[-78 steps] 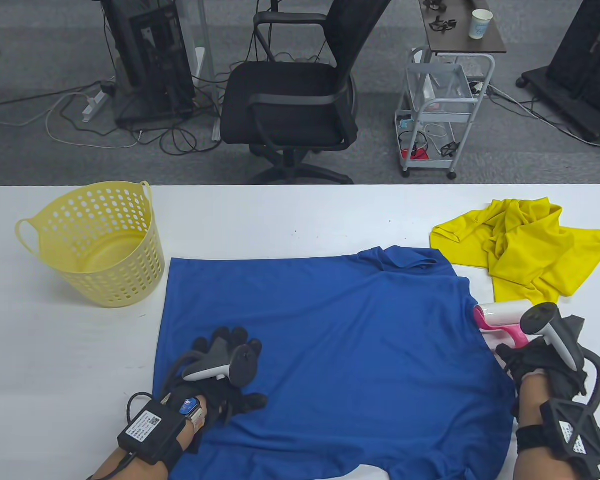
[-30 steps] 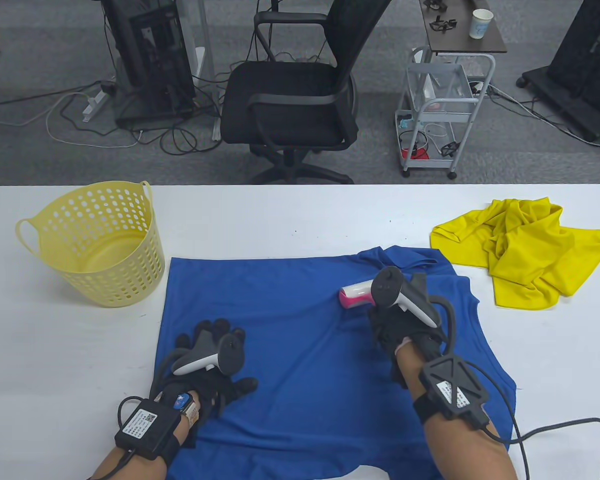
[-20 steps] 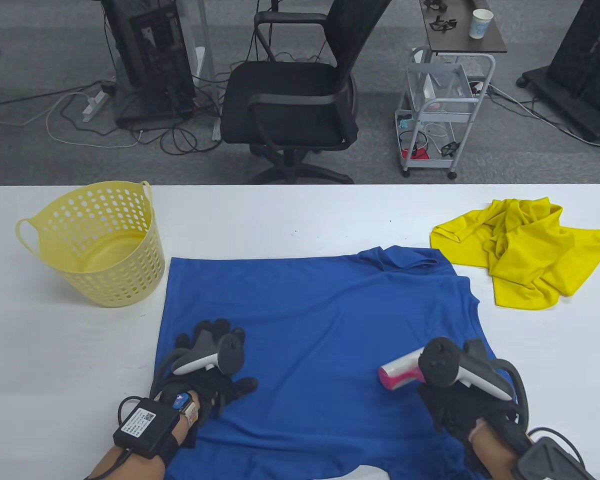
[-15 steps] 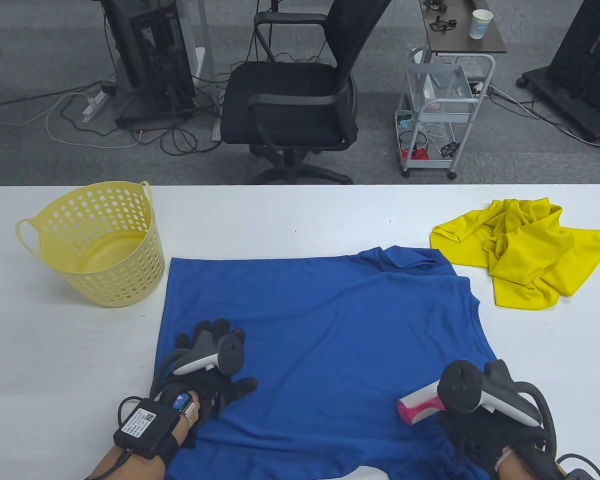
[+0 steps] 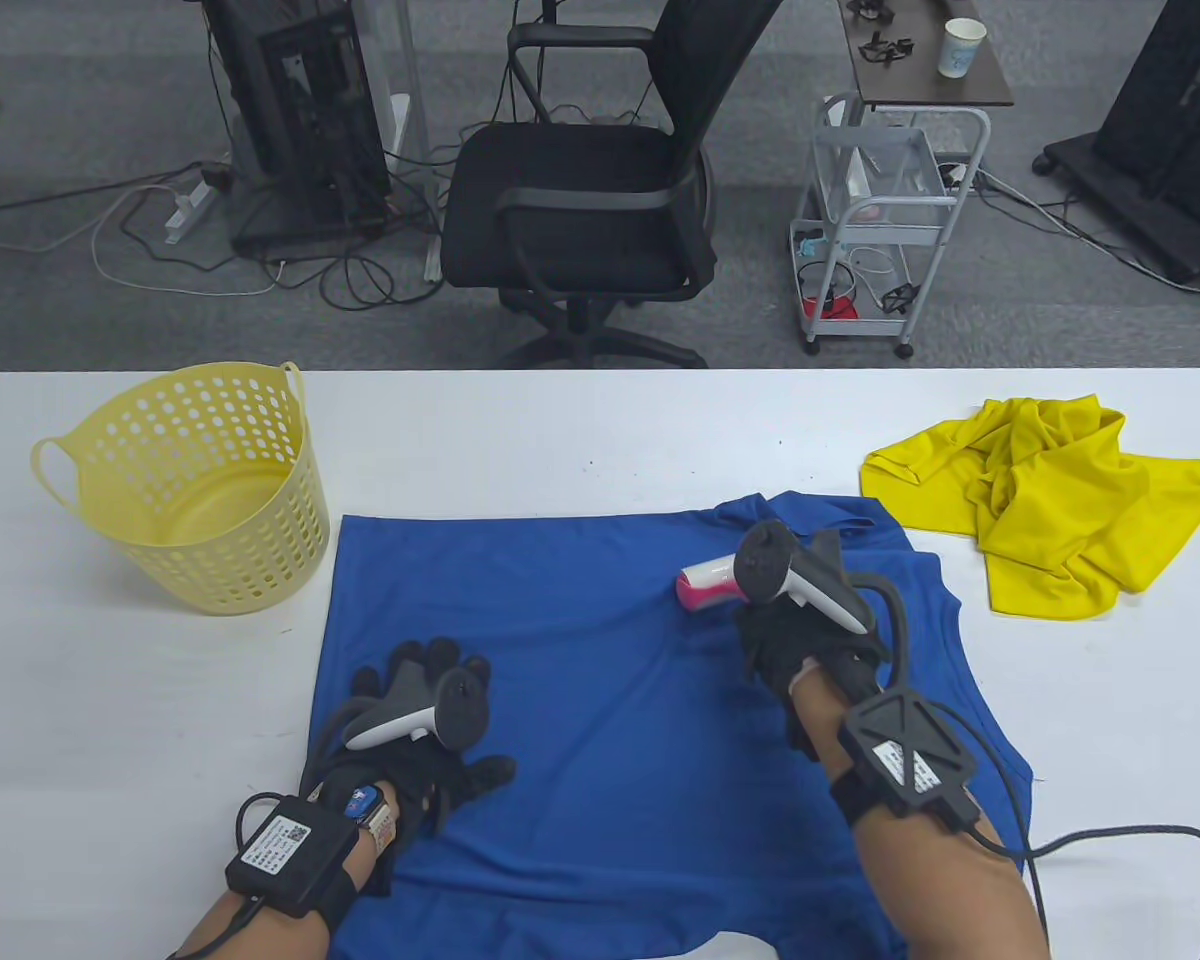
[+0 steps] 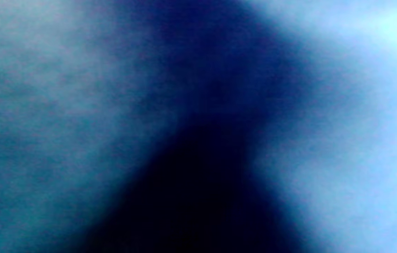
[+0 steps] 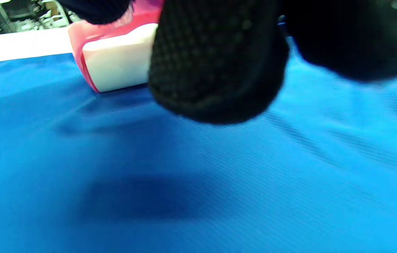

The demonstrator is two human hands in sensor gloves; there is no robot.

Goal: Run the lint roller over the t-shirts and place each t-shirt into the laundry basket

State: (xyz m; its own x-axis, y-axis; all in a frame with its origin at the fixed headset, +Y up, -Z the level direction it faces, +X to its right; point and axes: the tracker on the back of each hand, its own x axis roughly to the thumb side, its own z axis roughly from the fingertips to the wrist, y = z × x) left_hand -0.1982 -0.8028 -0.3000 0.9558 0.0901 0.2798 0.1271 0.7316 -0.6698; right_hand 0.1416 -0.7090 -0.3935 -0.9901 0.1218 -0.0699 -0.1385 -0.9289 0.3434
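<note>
The left wrist view is only a blue and dark blur, and the right hand (image 5: 795, 640) hides the lint roller (image 5: 705, 583) handle.

A white table (image 5: 580, 430) was seen carrying three things directly. A yellow perforated laundry basket (image 5: 185, 485) stood upright near its far left corner. A blue t-shirt (image 5: 610, 720) was spread flat across the near middle. A yellow t-shirt (image 5: 1050, 495) lay crumpled toward the far right, just beside the blue one.
</note>
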